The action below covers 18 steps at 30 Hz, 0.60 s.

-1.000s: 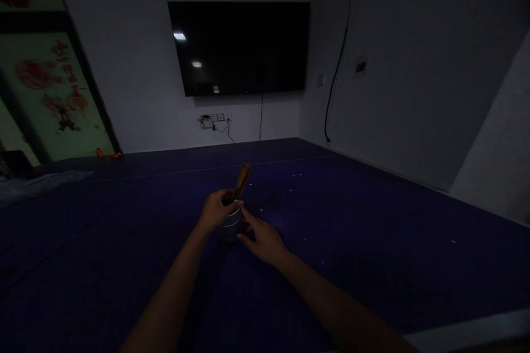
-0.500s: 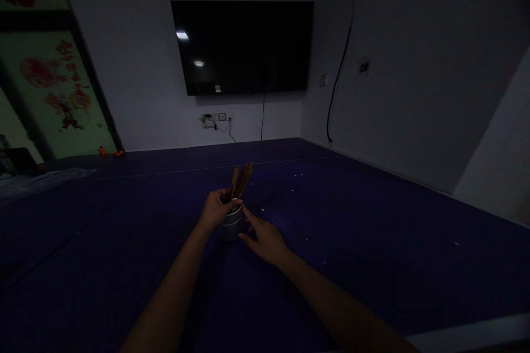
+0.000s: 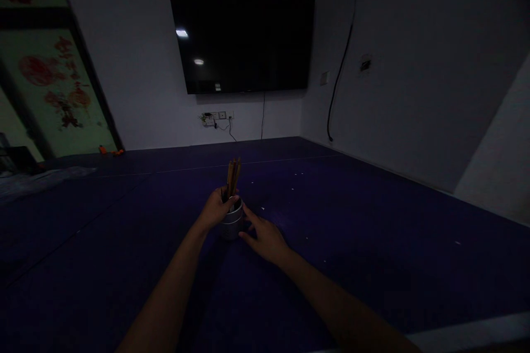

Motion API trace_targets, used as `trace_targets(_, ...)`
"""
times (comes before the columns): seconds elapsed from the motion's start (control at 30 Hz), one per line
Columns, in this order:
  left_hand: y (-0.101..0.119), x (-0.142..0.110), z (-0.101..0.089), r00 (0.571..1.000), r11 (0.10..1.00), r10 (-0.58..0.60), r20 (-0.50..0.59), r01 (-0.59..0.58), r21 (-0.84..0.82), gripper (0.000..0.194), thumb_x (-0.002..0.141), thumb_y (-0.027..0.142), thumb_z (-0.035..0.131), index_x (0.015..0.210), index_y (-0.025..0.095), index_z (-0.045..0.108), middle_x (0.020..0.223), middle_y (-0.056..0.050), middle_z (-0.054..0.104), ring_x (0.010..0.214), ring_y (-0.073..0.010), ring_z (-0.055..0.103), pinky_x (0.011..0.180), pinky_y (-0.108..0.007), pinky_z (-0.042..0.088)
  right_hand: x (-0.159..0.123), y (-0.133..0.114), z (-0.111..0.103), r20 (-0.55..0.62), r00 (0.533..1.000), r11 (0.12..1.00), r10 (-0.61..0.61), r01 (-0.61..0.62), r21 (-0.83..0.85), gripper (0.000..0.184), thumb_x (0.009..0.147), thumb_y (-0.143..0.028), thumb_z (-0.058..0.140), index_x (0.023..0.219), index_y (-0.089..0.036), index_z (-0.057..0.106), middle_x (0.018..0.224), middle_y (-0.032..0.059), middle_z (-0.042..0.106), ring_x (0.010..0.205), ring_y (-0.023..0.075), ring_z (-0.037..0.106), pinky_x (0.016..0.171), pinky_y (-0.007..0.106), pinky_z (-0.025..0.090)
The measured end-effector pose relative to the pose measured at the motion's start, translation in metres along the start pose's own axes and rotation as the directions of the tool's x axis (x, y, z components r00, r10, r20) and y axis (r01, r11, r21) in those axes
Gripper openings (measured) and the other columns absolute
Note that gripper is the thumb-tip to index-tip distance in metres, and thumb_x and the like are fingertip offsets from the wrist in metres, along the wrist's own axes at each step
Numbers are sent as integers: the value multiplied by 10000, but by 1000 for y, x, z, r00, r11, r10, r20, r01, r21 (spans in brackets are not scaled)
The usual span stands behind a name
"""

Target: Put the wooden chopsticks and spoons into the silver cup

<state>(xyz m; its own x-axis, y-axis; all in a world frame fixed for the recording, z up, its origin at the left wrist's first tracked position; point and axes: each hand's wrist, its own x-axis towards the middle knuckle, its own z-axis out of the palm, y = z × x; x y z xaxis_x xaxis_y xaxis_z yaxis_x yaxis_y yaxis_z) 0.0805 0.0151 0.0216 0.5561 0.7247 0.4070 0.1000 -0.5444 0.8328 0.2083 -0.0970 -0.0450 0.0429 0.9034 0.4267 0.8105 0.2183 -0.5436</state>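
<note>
A grey cylindrical pen holder (image 3: 232,227) stands upright on the dark blue-purple floor covering. Several thin brown sticks that look like pencils (image 3: 233,174) rise out of it in a bundle, their lower ends inside. My left hand (image 3: 216,208) is closed around the bundle just at the rim, with the thumb across the front. On the other side, my right hand (image 3: 267,238) rests against the holder, index finger near the rim and thumb low on its wall. The far fingers of both hands are partly hidden, and the light is dim.
Small white scraps (image 3: 263,208) lie scattered on the floor covering (image 3: 372,220). A wall-mounted television (image 3: 248,44) hangs ahead, above sockets with cables (image 3: 217,116). Clear plastic sheeting (image 3: 45,179) lies at the left, near orange objects (image 3: 111,151) by the door.
The pencils have swung left and stand more upright and closer together in my left hand. My right hand and the pen holder have stayed nearly in place.
</note>
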Motion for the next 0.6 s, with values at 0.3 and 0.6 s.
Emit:
trace_targets(0.3, 0, 0, -2, 998, 988, 48, -46, -41, 149, 202, 796, 390, 529, 788, 205, 611, 753, -25, 666, 898, -220, 605, 1034, -462, 263, -1, 0, 0, -5, 1000, 1000, 1, -1, -18, 748, 815, -307, 556, 1450, -281, 161, 1231, 70, 587, 898, 198, 626, 807, 361, 481)
trace_targets(0.6, 3, -4, -1, 990, 983, 67, -127, -44, 176, 239, 857, 387, 433, 759, 213, 564, 791, -13, 652, 920, -208, 594, 1103, -456, -48, -1, 2, 0, 0, 1000, 1000, 14, -14, -17, 736, 819, -318, 555, 1447, -274, 175, 1201, 76, 604, 906, 191, 624, 818, 355, 476)
